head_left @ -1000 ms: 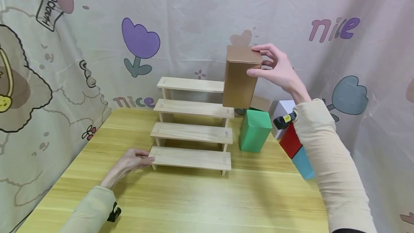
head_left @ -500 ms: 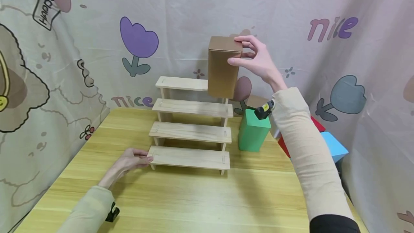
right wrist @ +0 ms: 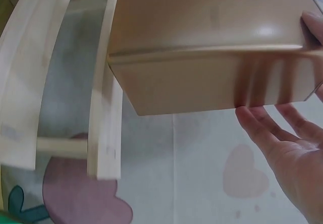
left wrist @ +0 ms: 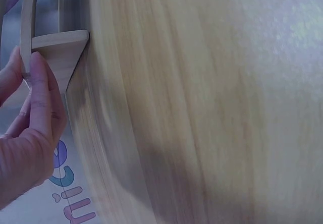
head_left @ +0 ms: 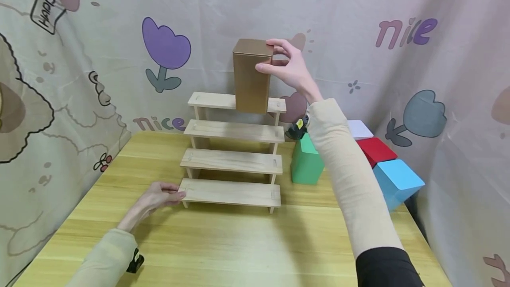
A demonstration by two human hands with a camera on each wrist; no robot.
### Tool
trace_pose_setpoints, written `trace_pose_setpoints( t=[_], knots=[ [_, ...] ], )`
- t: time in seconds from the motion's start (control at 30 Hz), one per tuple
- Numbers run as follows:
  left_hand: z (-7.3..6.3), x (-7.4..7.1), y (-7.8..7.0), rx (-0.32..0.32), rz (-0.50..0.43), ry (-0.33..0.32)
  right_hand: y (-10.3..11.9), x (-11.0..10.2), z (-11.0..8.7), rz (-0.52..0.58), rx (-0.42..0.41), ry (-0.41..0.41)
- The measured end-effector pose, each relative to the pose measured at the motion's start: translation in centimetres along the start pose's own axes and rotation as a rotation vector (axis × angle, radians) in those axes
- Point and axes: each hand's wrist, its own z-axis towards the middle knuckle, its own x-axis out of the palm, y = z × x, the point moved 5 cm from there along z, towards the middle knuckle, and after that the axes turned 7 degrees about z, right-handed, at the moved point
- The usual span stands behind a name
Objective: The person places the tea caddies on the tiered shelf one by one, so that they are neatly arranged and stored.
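While the right hand (head_left: 288, 67) grasps the brown box (head_left: 251, 83) between thumb and fingers near the top of its three-o'clock side, the box hangs almost upright between twelve and one o'clock from the middle of the stepped wooden stand (head_left: 231, 160). In the head view its lower end overlaps the front edge of the top step; whether base and wood touch cannot be told. That is the likeliest trouble: released with its base past the narrow board's front, the box could tip and tumble down the steps. A one-sided hold might also let it twist. At eight o'clock, the left hand (head_left: 159, 196) pinches the nine-o'clock end of the lowest step, which should steady the stand; an uneven tug could skew it. A low swing of the right sleeve (head_left: 346, 167) might topple the green box (head_left: 306, 163), standing at three o'clock on the tabletop (head_left: 219, 247).
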Motion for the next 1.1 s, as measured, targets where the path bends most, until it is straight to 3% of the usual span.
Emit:
trace_pose_setpoints(
  t=[0.47,1.1],
  knots=[
    [0.1,-0.3,0.0,-0.015,0.012,-0.012,-1.2,3.8,2.2,0.031,-0.013,0.014],
    [0.1,0.0,-0.1,-0.012,-0.006,-0.012,-1.5,6.9,3.5,-0.061,0.006,0.028]
  ],
)
